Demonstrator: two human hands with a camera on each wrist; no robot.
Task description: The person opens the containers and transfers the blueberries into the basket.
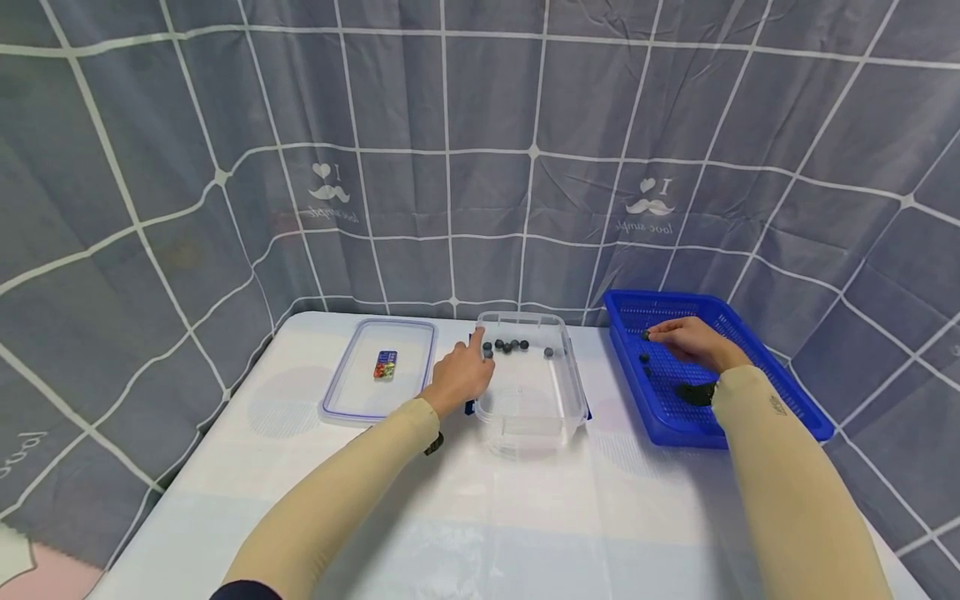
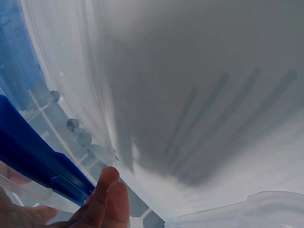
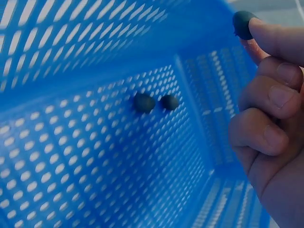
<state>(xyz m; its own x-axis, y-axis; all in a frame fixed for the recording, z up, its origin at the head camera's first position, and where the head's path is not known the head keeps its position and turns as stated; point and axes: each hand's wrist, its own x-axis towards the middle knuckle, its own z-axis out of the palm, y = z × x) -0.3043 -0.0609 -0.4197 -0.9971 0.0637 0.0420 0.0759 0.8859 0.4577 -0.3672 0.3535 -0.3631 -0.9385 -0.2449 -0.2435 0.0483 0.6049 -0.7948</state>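
My right hand (image 1: pixel 693 343) pinches a blueberry (image 3: pixel 243 24) between thumb and index finger, over the left side of a blue plastic basket (image 1: pixel 663 432). Two more blueberries (image 3: pixel 144 103) lie on the basket's perforated floor. On the left, my left hand (image 1: pixel 461 372) grips the side wall of a clear plastic container (image 1: pixel 576 383). Its fingers are at the blue latch flap (image 2: pixel 45 159) in the left wrist view. Several blueberries (image 1: pixel 507 348) sit toward the back of the container, and one lies apart to the right.
Left of the container lies a clear lid (image 1: pixel 347 411) with a blue-edged seal and a colourful label (image 1: pixel 385 365). A white cover spreads over the table (image 1: pixel 465 517). Grey curtain (image 1: pixel 487 200) with white lines hangs behind and at both sides.
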